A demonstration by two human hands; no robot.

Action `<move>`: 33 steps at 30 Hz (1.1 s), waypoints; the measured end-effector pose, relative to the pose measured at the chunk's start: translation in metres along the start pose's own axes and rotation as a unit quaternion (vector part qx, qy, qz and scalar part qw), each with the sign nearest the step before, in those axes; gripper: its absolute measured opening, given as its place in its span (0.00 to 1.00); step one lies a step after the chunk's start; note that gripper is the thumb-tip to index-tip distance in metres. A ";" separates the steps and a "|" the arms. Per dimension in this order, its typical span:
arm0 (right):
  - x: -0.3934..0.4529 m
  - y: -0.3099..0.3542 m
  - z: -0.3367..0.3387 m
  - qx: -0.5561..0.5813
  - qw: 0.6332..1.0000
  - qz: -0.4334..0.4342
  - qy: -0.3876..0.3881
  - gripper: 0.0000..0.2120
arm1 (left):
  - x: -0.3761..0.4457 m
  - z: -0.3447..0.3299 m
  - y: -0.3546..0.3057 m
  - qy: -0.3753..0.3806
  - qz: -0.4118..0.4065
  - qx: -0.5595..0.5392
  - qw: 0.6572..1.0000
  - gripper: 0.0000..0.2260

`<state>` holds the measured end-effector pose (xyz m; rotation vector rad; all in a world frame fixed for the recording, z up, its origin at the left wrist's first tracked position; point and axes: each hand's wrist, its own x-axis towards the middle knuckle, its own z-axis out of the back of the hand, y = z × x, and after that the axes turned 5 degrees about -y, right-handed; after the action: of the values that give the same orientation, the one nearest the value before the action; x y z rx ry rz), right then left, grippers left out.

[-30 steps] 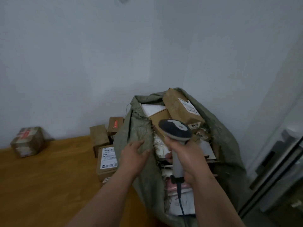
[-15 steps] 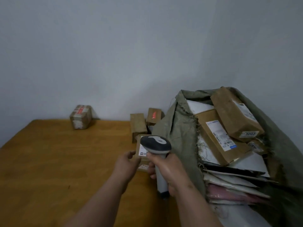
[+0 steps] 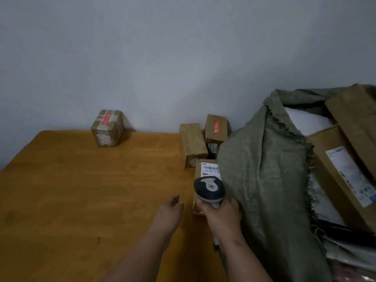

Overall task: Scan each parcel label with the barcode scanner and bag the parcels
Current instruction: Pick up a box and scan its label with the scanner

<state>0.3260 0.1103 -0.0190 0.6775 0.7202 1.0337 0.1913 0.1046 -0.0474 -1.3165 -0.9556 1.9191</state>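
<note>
My right hand [image 3: 221, 215] grips the handle of the grey barcode scanner [image 3: 209, 190], whose head hangs over a flat brown parcel [image 3: 204, 169] with a white barcode label. That parcel lies on the wooden table [image 3: 81, 190] against the green woven bag [image 3: 262, 169]. My left hand [image 3: 169, 210] hovers just left of the parcel, fingers loosely curled, holding nothing. The bag stands at the right, stuffed with boxes and mailers, among them a long labelled carton [image 3: 343, 171].
Two upright brown boxes [image 3: 192, 144] [image 3: 215, 130] stand behind the labelled parcel at the table's back edge. A taped box [image 3: 107, 128] sits alone at the back left by the grey wall. The table's left edge slants off at the far left.
The view has swung left from the bag to the table. My left hand let go of the bag's rim and moved down beside the labelled parcel; the scanner came down over it.
</note>
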 end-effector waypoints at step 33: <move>-0.041 0.016 -0.028 -0.020 0.999 -0.030 0.015 0.16 | -0.024 0.059 0.038 0.028 0.111 -0.160 0.980 0.13</move>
<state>0.2819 0.0830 -0.0145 0.6041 0.7392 1.0022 0.1403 0.0515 -0.0525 -1.7162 -1.1667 1.9354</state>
